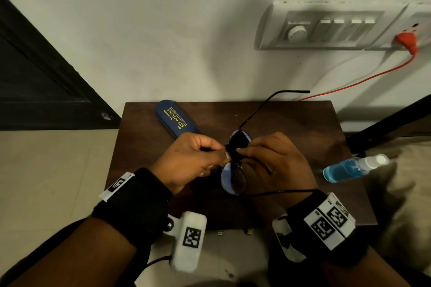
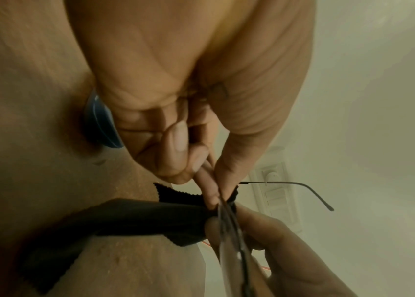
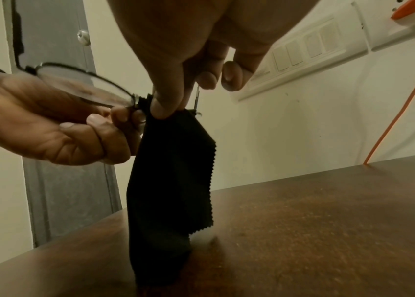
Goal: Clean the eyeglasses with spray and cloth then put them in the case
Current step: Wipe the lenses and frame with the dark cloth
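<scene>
- The table carries the closed case at its far left and the spray bottle at its right edge.
- The eyeglasses, held above the table, look light and fragile; the rim is probably safest to grip.
- The soft black cloth hangs limp.
- The left hand pinches the frame near the bridge.
- The right hand pinches the cloth around one lens.
</scene>
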